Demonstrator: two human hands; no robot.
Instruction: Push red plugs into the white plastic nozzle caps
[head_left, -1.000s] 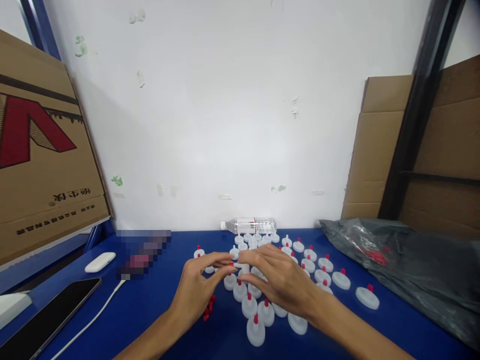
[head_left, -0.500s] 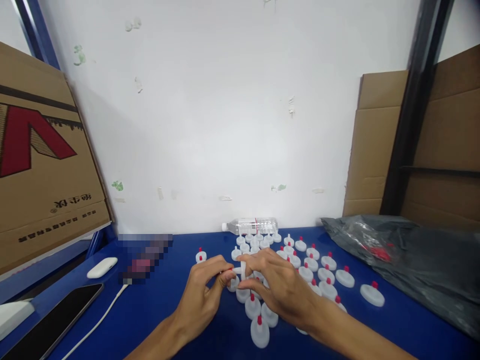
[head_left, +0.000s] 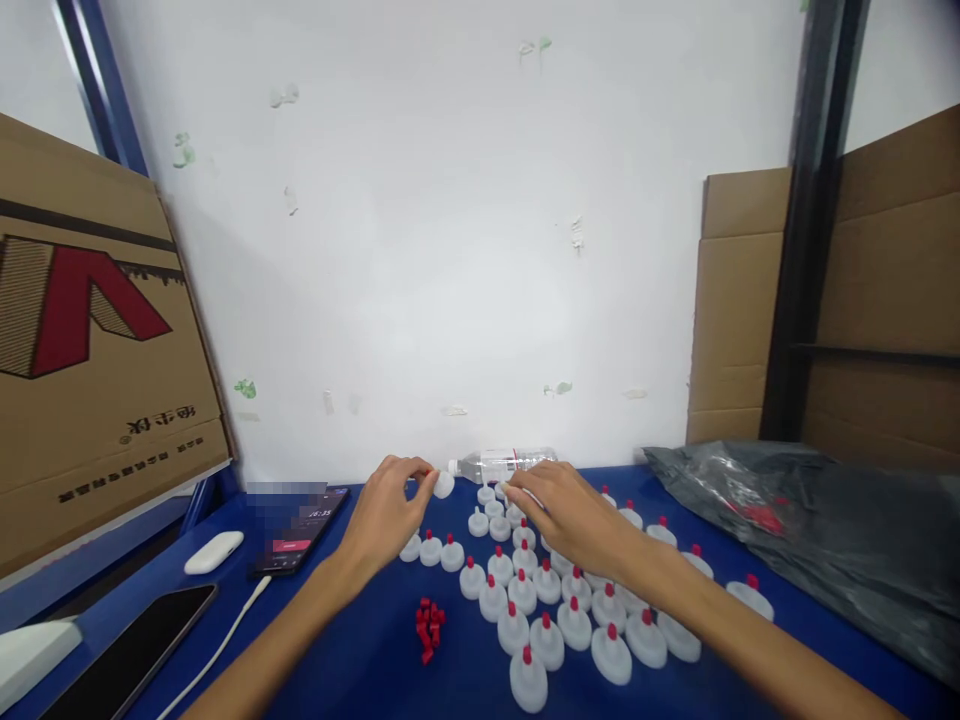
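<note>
My left hand (head_left: 388, 508) pinches a white nozzle cap with a red tip (head_left: 444, 485), held tilted above the table at the left of the bottle. Thumb and fingers of my right hand (head_left: 562, 510) come together at the spout of an uncapped white nozzle cap (head_left: 514, 516), at the back of the group; the fingertips partly hide it. Other uncapped nozzle caps (head_left: 478, 522) stand close by. Several nozzle caps with red tips (head_left: 529, 682) stand upright in front and to the right. A small pile of loose red tips (head_left: 429, 628) lies between my forearms.
A clear plastic bottle (head_left: 506, 464) lies against the wall. At the left are a lit phone (head_left: 300, 535) with a white cable, a dark phone (head_left: 127, 655) and a white case (head_left: 214, 552). A grey plastic bag (head_left: 847, 560) covers the right side. Cardboard boxes (head_left: 82, 400) flank the table.
My hands, together before around one nozzle cap, have moved apart. The left carried the red-tipped cap up and left; the right reached back to the uncapped ones. The view tilted, uncovering the red pile.
</note>
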